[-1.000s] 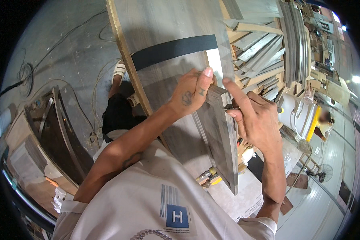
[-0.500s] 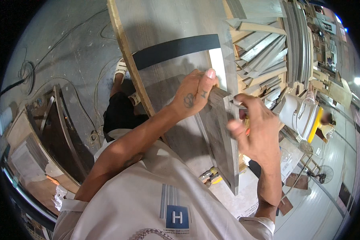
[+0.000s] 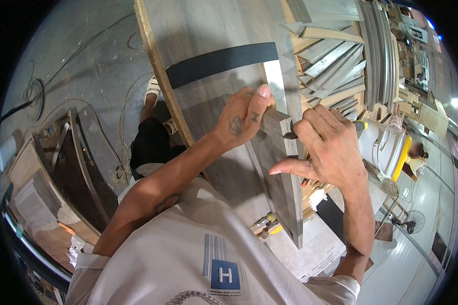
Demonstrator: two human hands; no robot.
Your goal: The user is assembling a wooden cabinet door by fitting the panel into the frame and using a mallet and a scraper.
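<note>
A grey wood-grain panel assembly [image 3: 285,178] stands on edge over a wide grey board. My left hand [image 3: 241,119] is closed on its far end, with the thumb raised over the top. Just right of that end is my right hand [image 3: 331,147], fingers curled and thumb stretched toward the panel's side. The curled fingers hold a slim tool; its dark tip [image 3: 290,135] meets the panel's edge, and a yellow-and-black end [image 3: 361,125] sticks out behind the knuckles. The rest of the tool is hidden. Beyond my left hand, a black strip [image 3: 224,61] lies across the wide board [image 3: 203,25].
Offcuts and long strips [image 3: 336,61] are piled to the right. A white bucket [image 3: 384,147] stands beyond my right hand. Near the panel's lower end lies a brass-coloured tool fitting [image 3: 264,222]. Cables [image 3: 81,48] cross the floor at left, by a curved wooden piece [image 3: 81,168].
My right hand has shifted slightly right and turned, its thumb now lower; the tool's tip and yellow end have come into sight. My left hand keeps its grip, moving slightly left.
</note>
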